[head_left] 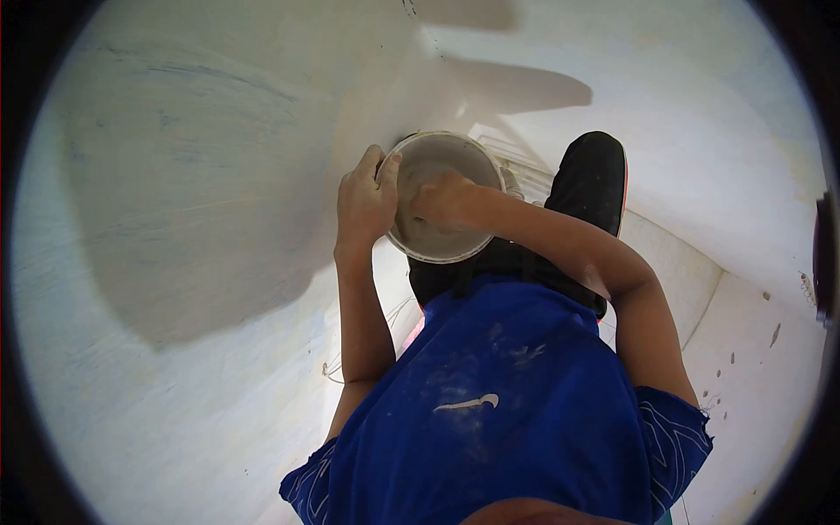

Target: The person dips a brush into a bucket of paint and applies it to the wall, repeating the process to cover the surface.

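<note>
A round whitish bucket (477,162) with a pale, smeared inside sits in front of my body. My left hand (367,197) grips its left rim, thumb toward the inside and the fingers along the outer wall. Inside the bucket is my right hand (444,201), its fingers curled and pointing down toward greyish-white material (422,241). Whatever those fingers may hold is hidden under the hand. Pale dust coats the left hand.
A pale, patchy wall (192,201) rises close on the left, and a white wall (700,114) stands on the right. My black shoe (591,179) is beside the bucket. Light floor tiles (669,262) show at the right, and a thin cable (331,372) lies at the lower left.
</note>
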`<state>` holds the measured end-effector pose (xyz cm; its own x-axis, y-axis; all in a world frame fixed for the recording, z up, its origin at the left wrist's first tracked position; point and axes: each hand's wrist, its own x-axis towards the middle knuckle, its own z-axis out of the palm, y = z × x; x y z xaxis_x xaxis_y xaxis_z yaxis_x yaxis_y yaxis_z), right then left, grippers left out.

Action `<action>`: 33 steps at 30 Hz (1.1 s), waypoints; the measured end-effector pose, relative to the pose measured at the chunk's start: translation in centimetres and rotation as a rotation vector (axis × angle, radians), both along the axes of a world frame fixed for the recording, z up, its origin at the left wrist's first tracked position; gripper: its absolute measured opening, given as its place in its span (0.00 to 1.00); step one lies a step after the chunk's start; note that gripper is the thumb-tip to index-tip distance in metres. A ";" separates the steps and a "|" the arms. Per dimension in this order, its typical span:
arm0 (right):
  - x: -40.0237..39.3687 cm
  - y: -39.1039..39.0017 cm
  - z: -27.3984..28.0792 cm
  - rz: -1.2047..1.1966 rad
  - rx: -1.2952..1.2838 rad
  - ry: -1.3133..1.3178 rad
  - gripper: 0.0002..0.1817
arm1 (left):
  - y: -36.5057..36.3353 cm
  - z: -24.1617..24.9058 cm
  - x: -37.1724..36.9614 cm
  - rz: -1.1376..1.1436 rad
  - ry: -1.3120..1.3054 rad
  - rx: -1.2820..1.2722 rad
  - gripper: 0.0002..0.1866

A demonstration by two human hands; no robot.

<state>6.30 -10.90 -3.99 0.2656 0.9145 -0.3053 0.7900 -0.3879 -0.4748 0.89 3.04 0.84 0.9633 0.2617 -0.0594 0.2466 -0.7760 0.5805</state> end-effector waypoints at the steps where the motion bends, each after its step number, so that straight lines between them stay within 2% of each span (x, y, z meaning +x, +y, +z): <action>1: 0.0 -0.2 -0.3 0.046 -0.030 0.006 0.12 | 0.0 -0.1 0.0 0.006 0.015 0.017 0.18; 7: 0.8 -0.8 0.3 0.035 0.020 0.006 0.14 | 0.1 -0.5 0.0 -0.007 -0.034 -0.003 0.18; 10: 0.3 -0.4 -2.0 -0.002 0.021 0.068 0.15 | -0.1 -0.2 0.2 0.020 0.009 0.004 0.18; 14: 2.1 -2.9 0.7 -0.017 0.042 0.117 0.16 | 0.0 0.1 -0.1 0.013 -0.002 -0.001 0.19; 16: 3.2 -4.3 3.0 -0.153 0.023 0.278 0.18 | 0.4 -0.4 0.0 0.003 -0.021 -0.018 0.19; 20: 5.0 -8.2 4.9 -0.234 0.053 0.268 0.18 | 0.5 -0.1 0.1 0.004 -0.061 -0.022 0.20; 22: 6.3 -10.9 5.1 -0.296 0.224 0.492 0.18 | 0.6 0.0 0.3 -0.002 -0.047 0.005 0.17; 23: 6.4 -12.1 5.7 -0.297 0.217 0.472 0.18 | 0.5 0.2 0.2 -0.003 -0.066 -0.005 0.17; 25: 6.2 -14.5 6.8 -0.461 0.240 0.835 0.18 | 0.6 0.1 0.2 0.003 -0.039 -0.002 0.16; 26: 5.7 -15.5 6.3 -0.466 0.235 0.816 0.18 | 0.8 -0.1 0.2 0.000 -0.056 -0.013 0.16; 29: 3.5 -17.8 2.4 -0.656 0.449 1.135 0.20 | 0.9 -0.4 0.2 -0.010 -0.109 -0.036 0.18; 33: -0.3 -19.2 -2.3 -0.768 0.674 1.455 0.21 | 1.1 -0.5 -0.1 0.010 -0.092 -0.050 0.17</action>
